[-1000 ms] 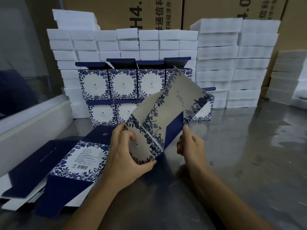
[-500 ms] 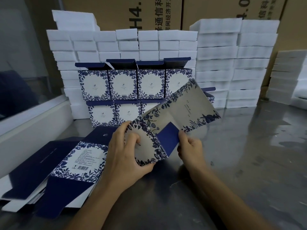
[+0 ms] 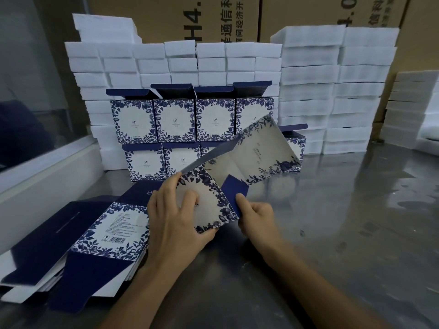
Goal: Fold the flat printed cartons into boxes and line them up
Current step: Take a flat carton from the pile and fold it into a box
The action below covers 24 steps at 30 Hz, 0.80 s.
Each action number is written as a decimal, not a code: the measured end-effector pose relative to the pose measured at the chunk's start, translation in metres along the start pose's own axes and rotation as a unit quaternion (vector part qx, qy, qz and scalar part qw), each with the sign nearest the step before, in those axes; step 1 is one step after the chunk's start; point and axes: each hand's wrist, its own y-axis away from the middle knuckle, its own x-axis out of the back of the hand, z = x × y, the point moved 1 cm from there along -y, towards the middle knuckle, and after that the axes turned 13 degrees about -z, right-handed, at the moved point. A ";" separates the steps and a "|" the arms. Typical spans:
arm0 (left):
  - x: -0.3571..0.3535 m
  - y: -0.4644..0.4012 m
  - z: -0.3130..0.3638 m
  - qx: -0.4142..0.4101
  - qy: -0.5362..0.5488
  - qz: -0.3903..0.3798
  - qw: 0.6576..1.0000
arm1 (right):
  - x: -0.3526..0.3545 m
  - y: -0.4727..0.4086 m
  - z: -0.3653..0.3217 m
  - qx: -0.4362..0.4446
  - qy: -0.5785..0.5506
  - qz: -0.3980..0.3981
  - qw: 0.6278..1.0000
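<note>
Single head-worn wide-angle view, forward and down, close over the hands, facing stacked boxes (image 3: 173, 119).

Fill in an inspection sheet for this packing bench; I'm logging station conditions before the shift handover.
Surface: steel table, reflective, with smudges.
Job's things: half-opened carton held in the air; stack of flat cartons at the left; folded boxes in two rows at the back, top flaps up.
Clutter: nothing seen.
Hands: left hand grips the carton's near panel; right hand pinches a dark blue flap.
Cables: nothing seen.
Surroundings: white foam blocks stacked behind the boxes; brown shipping cartons behind those; glass partition at the left.
</note>
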 end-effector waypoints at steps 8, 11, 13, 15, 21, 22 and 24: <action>0.001 -0.001 -0.003 0.014 -0.018 -0.005 1.000 | -0.011 0.008 -0.005 -0.028 -0.015 -0.052 0.998; 0.006 -0.002 0.000 0.010 0.033 0.019 0.999 | -0.010 0.008 -0.008 -0.016 -0.037 -0.002 0.999; 0.011 -0.001 0.003 -0.012 0.103 0.047 0.994 | -0.009 0.005 -0.008 -0.029 -0.099 0.025 0.994; 0.016 0.001 0.006 -0.028 0.183 0.067 0.980 | -0.008 0.001 -0.008 -0.049 -0.173 0.024 0.983; 0.013 0.002 0.016 0.011 0.479 0.052 0.876 | 0.000 -0.004 -0.016 -0.010 -0.237 0.012 0.971; 0.011 0.001 0.017 0.027 0.536 0.049 0.842 | 0.001 -0.003 -0.019 0.008 -0.222 0.012 0.975; 0.006 0.000 0.017 0.073 0.621 0.051 0.779 | 0.003 0.000 -0.024 0.049 -0.192 0.008 0.980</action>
